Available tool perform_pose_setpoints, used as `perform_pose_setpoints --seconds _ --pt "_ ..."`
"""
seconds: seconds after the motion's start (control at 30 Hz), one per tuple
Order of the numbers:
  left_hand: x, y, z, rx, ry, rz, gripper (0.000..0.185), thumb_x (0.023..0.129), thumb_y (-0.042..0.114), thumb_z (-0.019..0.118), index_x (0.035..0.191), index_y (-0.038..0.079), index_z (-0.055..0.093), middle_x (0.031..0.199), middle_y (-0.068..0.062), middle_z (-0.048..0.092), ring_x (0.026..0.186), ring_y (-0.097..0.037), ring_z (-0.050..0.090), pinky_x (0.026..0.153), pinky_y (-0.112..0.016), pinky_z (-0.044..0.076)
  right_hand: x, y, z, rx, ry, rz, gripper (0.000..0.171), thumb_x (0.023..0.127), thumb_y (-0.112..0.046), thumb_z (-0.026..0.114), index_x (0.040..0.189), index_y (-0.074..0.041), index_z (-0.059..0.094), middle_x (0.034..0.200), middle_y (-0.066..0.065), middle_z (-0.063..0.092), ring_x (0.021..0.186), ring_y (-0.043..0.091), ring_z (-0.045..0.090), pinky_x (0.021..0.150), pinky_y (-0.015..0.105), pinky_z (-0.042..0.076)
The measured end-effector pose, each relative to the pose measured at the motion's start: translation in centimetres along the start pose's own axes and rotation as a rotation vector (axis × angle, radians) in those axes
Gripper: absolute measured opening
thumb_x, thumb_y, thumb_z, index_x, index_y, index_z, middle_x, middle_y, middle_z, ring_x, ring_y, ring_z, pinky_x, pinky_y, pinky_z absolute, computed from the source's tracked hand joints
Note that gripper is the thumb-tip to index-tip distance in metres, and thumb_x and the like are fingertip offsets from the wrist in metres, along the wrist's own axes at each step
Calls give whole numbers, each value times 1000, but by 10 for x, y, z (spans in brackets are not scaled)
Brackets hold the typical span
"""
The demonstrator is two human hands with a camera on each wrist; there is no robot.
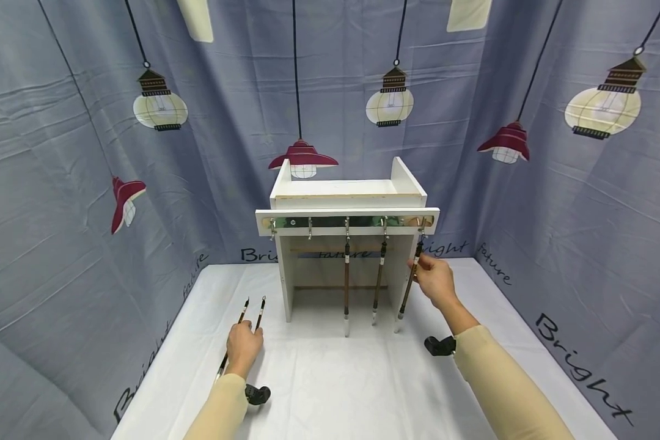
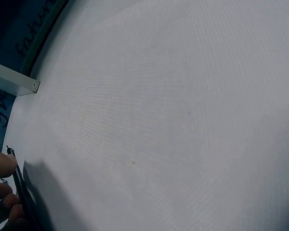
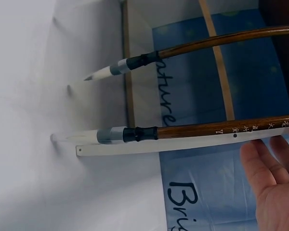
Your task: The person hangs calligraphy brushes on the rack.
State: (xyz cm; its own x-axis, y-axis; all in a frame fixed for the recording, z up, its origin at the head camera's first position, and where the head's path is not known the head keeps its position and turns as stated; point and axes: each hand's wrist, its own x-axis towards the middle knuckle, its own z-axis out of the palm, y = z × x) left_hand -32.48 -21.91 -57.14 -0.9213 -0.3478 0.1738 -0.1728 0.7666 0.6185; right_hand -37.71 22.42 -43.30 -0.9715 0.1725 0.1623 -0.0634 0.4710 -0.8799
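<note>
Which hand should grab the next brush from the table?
Probably the left hand: it already rests on the two brushes lying on the table, while the right hand holds a hanging brush at the rack.

head: high, looking forward and down over both hands, far | left wrist: low, close behind fingers (image 2: 2, 166), facing across white worktop (image 2: 173, 110) | right wrist: close, looking past fingers (image 3: 260, 161) at hanging calligraphy brushes (image 3: 135, 134) | shared: rack (image 1: 346, 220), worktop
</note>
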Motion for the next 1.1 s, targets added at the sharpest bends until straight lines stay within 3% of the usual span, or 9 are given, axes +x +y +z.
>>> perform_pose_setpoints --seconds 0.4,0.7,1.1 --pt "3 -4 8 28 -5 -14 37 97 21 68 117 -10 69 111 -33 65 102 -50 65 87 -61 52 -3 3 1 -8 15 -19 47 105 -22 61 147 0 55 139 27 61 117 42 68 94 44 57" --pt "6 3 5 28 17 -48 30 96 22 69 109 -5 69 104 -29 65 92 -50 66 75 -61 52 0 1 0 -25 13 -19 51 106 -26 60 150 -1 51 142 27 60 117 42 68 95 45 56" --pt "6 4 8 39 10 -83 19 97 18 68 105 2 71 102 -23 68 91 -48 67 71 -59 53 0 -1 1 -6 16 -10 51 106 -25 60 149 0 52 142 27 60 119 41 68 94 42 57"
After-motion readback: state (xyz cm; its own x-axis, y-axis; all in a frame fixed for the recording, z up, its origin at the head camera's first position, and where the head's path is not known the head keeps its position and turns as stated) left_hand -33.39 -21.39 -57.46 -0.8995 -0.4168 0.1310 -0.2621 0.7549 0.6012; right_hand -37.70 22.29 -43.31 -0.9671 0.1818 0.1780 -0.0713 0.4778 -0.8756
